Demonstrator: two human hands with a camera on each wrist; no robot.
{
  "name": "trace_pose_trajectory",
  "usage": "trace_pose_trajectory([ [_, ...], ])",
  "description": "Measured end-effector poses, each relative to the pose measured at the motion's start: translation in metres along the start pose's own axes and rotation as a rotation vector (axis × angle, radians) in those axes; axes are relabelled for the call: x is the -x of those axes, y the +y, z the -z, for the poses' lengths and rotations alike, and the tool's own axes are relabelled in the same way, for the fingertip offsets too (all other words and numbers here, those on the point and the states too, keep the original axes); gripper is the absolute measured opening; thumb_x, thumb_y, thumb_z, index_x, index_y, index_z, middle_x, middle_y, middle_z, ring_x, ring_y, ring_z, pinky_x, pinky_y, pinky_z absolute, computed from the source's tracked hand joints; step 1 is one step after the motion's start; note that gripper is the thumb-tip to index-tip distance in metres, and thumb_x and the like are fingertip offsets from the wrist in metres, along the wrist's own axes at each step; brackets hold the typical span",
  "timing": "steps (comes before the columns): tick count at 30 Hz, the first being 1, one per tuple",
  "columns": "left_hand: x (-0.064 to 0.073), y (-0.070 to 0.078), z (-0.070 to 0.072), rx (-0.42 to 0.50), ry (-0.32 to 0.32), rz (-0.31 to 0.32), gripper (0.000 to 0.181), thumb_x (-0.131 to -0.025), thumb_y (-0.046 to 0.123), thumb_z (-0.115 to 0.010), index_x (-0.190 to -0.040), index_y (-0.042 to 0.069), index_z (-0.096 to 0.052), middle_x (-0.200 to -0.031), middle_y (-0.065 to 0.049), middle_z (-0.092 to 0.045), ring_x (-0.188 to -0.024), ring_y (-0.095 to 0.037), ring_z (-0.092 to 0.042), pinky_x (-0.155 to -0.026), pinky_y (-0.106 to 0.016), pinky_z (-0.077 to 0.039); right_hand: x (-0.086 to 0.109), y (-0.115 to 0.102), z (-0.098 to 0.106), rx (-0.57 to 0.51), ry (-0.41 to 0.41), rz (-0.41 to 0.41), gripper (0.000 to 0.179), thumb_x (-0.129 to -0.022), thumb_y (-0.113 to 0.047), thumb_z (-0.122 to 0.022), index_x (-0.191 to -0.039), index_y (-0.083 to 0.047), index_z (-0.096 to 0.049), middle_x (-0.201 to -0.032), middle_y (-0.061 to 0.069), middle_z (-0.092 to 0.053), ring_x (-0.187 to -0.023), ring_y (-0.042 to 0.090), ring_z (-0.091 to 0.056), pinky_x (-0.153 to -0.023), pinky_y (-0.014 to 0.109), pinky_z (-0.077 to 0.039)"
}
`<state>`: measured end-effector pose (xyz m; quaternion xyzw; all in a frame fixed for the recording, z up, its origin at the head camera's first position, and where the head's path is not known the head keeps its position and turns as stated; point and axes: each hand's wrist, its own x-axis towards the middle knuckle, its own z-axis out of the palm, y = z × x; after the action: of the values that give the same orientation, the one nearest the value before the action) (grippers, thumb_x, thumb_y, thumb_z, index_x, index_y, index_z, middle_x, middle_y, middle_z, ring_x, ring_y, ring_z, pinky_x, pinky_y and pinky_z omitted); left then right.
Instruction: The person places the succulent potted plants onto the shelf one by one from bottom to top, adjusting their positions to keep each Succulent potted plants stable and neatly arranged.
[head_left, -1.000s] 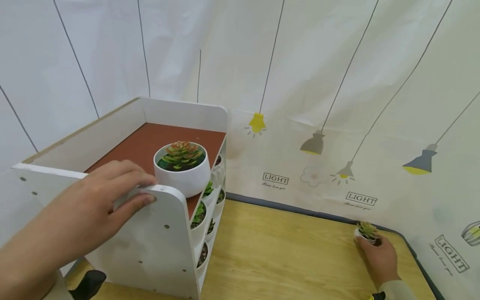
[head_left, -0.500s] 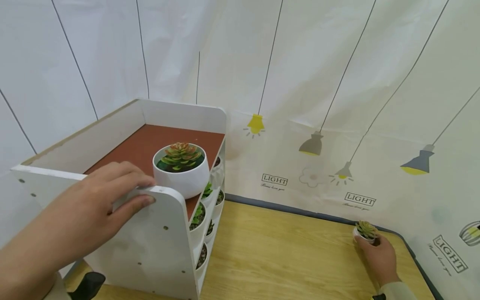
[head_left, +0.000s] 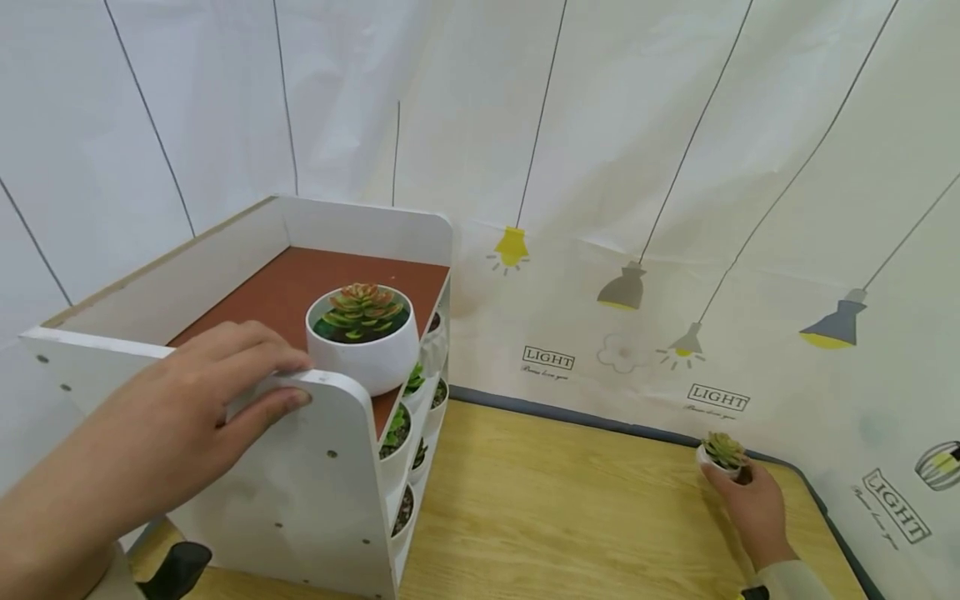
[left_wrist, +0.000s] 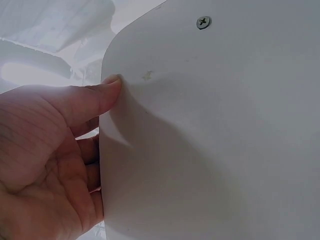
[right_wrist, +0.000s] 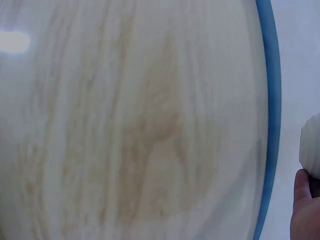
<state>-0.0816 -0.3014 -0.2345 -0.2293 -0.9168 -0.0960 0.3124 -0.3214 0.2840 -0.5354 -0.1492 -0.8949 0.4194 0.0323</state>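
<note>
My left hand (head_left: 217,400) grips the top edge of the near side panel of a white shelf (head_left: 300,500), thumb on the outer face and fingers over the edge. The left wrist view shows the thumb (left_wrist: 95,100) against the panel (left_wrist: 210,130). Beside those fingers, a larger white pot with a red-tipped green succulent (head_left: 363,342) stands on the brown top board (head_left: 262,292). Far off to the right, my right hand (head_left: 753,504) holds a small potted succulent (head_left: 723,450) by its white pot, over the table's back right. In the right wrist view that pot (right_wrist: 311,145) is partly cut off.
Several small potted plants (head_left: 397,433) stand on the lower tiers at the shelf's right side. The wooden table (head_left: 555,500) has a dark edge strip (head_left: 570,415) along the back, against a white sheet (head_left: 487,108) printed with lamps.
The right hand has shifted slightly left and up with the small potted succulent, which has moved a little off its earlier spot. My left hand keeps its place on the panel.
</note>
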Motion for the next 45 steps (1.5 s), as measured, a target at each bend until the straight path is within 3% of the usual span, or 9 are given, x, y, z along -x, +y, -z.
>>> trace_pose_trajectory([
  [11,0.0,-0.002,-0.002,0.019,0.016,-0.026,0.041,-0.078,0.005,-0.087,-0.113,0.022,-0.073,-0.113,0.018,-0.063,-0.103,-0.001,-0.053,-0.089,-0.011,-0.041,0.011,-0.03,0.003,-0.033,-0.084,0.071,0.088,-0.096,-0.059,-0.067,-0.153,0.002,-0.041,-0.136,0.021,-0.057,-0.102,0.02,-0.056,-0.069,0.024,-0.051],
  [19,0.001,0.0,-0.001,0.008,0.007,-0.009,0.041,-0.079,0.006,-0.087,-0.113,0.024,-0.072,-0.113,0.018,-0.063,-0.103,-0.001,-0.054,-0.088,-0.013,-0.042,0.015,-0.043,0.0,-0.055,-0.115,0.088,0.088,-0.097,-0.056,-0.068,-0.154,0.004,-0.039,-0.143,0.024,-0.054,-0.117,0.028,-0.056,-0.071,0.017,-0.05],
  [26,0.001,-0.001,-0.001,0.001,0.001,-0.005,0.041,-0.079,0.007,-0.088,-0.114,0.024,-0.072,-0.114,0.017,-0.064,-0.104,-0.002,-0.054,-0.088,-0.015,-0.043,0.025,-0.061,-0.001,-0.059,-0.112,0.142,0.084,-0.096,-0.055,-0.069,-0.153,0.001,-0.043,-0.142,0.021,-0.057,-0.102,0.006,-0.055,-0.073,0.014,-0.051],
  [32,0.0,0.0,-0.001,0.007,0.0,-0.005,0.041,-0.08,0.007,-0.087,-0.114,0.024,-0.072,-0.113,0.017,-0.064,-0.103,-0.003,-0.054,-0.088,-0.015,-0.042,0.029,-0.075,-0.002,-0.071,-0.133,0.185,0.085,-0.096,-0.057,-0.068,-0.155,-0.002,-0.041,-0.143,0.02,-0.057,-0.099,0.0,-0.054,-0.074,0.015,-0.052],
  [35,0.0,0.001,-0.001,0.006,-0.01,0.0,0.039,-0.081,0.008,-0.086,-0.114,0.024,-0.072,-0.113,0.016,-0.064,-0.103,-0.003,-0.054,-0.088,-0.015,-0.043,0.031,-0.081,-0.001,-0.061,-0.139,0.201,0.085,-0.096,-0.059,-0.067,-0.156,-0.003,-0.041,-0.144,0.02,-0.056,-0.105,0.006,-0.057,-0.074,0.014,-0.051],
  [40,0.0,0.002,-0.001,0.008,-0.017,0.007,0.038,-0.083,0.008,-0.085,-0.114,0.024,-0.072,-0.111,0.016,-0.063,-0.102,-0.003,-0.054,-0.086,-0.015,-0.043,0.036,-0.096,-0.002,-0.074,-0.168,0.206,0.089,-0.097,-0.058,-0.067,-0.157,-0.001,-0.037,-0.148,0.024,-0.053,-0.126,0.029,-0.056,-0.074,0.011,-0.049],
  [45,0.0,0.002,0.0,0.001,-0.017,0.013,0.037,-0.083,0.009,-0.085,-0.113,0.025,-0.072,-0.11,0.017,-0.063,-0.101,-0.003,-0.053,-0.085,-0.015,-0.043,0.041,-0.109,-0.004,-0.1,-0.201,0.206,0.092,-0.096,-0.059,-0.067,-0.159,-0.002,-0.033,-0.154,0.024,-0.048,-0.139,0.035,-0.051,-0.078,0.007,-0.045],
])
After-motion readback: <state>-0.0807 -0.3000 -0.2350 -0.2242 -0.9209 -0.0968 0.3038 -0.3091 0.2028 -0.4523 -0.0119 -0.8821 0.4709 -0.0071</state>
